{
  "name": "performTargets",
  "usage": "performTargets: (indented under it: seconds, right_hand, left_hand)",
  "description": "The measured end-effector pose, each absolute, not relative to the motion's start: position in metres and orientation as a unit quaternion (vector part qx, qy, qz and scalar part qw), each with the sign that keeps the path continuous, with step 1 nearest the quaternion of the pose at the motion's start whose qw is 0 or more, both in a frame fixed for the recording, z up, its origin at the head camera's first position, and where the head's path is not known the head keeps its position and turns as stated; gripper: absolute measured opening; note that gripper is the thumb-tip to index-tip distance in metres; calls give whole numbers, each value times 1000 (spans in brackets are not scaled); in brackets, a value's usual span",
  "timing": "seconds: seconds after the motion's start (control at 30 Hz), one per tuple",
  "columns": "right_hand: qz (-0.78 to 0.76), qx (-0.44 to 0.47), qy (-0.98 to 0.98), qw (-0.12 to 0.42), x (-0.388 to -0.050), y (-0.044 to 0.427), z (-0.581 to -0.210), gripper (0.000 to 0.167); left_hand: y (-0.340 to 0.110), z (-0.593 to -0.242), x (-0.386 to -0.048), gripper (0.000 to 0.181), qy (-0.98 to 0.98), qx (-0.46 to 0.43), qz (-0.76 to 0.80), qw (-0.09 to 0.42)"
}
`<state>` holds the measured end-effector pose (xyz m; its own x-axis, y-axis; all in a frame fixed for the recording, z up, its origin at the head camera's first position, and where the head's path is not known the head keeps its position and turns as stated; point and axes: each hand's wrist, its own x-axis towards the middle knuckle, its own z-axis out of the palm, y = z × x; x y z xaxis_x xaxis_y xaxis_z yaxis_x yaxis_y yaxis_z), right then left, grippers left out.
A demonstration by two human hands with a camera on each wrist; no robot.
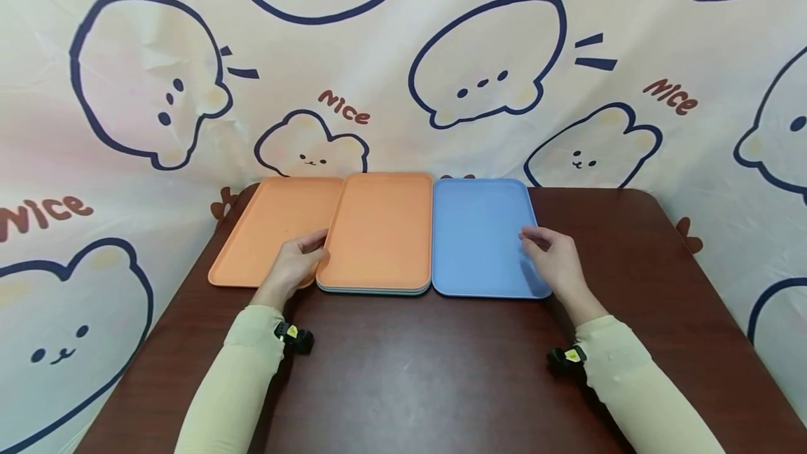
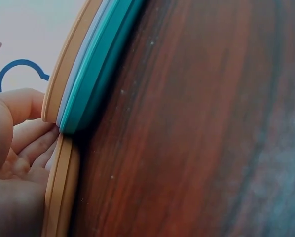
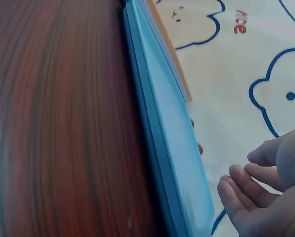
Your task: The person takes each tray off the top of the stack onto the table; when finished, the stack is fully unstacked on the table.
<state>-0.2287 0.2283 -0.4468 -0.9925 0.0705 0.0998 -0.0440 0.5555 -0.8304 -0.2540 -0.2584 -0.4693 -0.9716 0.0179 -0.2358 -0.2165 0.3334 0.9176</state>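
Note:
A stack of trays with an orange tray (image 1: pixel 378 237) on top stands in the middle. Below that top one, the left wrist view shows a pale lavender tray (image 2: pixel 81 69) and a teal tray (image 2: pixel 100 69). My left hand (image 1: pixel 295 261) grips the stack's left edge, the thumb by the orange rim and the fingertips lower down. Under that hand lies another orange tray (image 1: pixel 271 230), partly covered by the stack. To the right sits a blue tray (image 1: pixel 482 240). Over its right edge hovers my right hand (image 1: pixel 555 258), its fingers loosely bent and holding nothing.
The trays lie side by side near the back of a dark brown wooden table (image 1: pixel 410 370). Behind and beside it hangs a pale cloth (image 1: pixel 378 69) with cartoon bears. Each wrist wears a small black camera.

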Motion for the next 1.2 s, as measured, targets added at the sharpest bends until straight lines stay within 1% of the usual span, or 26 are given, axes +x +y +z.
performTargets:
  seconds: [0.57,0.87,1.2]
  right_hand:
    - [548,29,-836,-17,-239,155,-446,38]
    - [570,26,-821,-32,-246,122,-454,36]
    - [549,40,-834,-44,-256,94,-466,38]
  left_hand:
    - [-258,-472,-255,59,810,-65,575,99]
    - [-259,-472,-255,59,807,-60,579,101]
    - [-259,-471,-253,60,804,-61,583,100]
